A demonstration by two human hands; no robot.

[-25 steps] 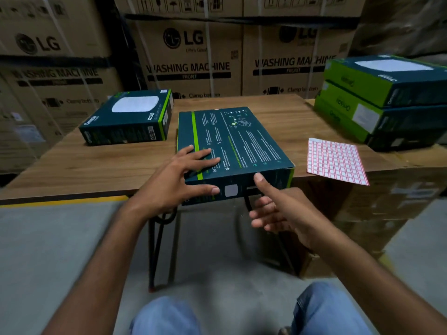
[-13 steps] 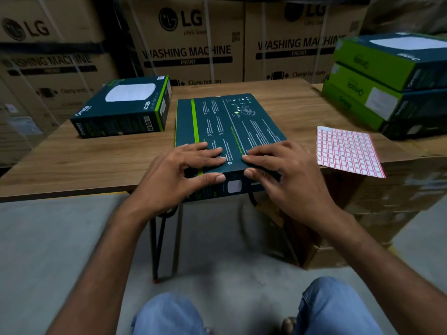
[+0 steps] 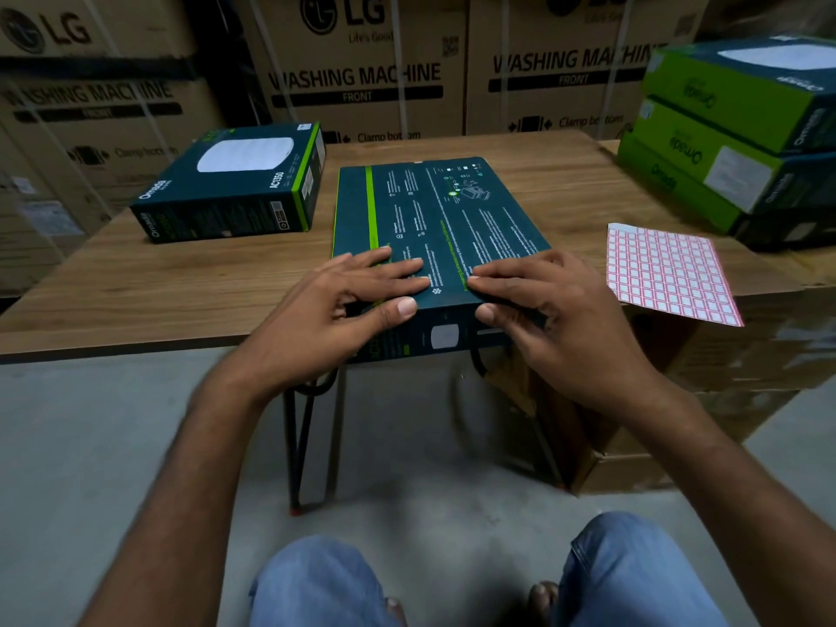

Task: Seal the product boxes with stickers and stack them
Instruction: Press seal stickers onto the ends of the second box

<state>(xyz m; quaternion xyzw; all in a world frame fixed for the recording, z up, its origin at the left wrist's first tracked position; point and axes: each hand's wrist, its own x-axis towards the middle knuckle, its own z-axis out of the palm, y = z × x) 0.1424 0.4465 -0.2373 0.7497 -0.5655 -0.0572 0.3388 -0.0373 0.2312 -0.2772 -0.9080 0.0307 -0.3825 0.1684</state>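
A dark green product box (image 3: 434,219) lies flat at the table's front edge, its near end sticking out over the edge. A white sticker (image 3: 444,337) sits on its front face. My left hand (image 3: 357,300) rests on the box's near left corner, fingers flat on top and thumb along the front edge. My right hand (image 3: 538,305) mirrors it on the near right corner. A pink sheet of stickers (image 3: 669,273) lies to the right. Another product box (image 3: 235,183) sits at the left. A stack of product boxes (image 3: 742,138) stands at the far right.
The wooden table (image 3: 158,287) stands on black metal legs (image 3: 307,445). Large cardboard washing machine cartons (image 3: 362,74) rise close behind it. More cardboard cartons (image 3: 724,377) support the stack at the right. My knees (image 3: 325,581) are below, over a concrete floor.
My right hand came up from below the table edge and settled on the box's near right corner. The left hand has kept its place on the box. The camera moved closer.
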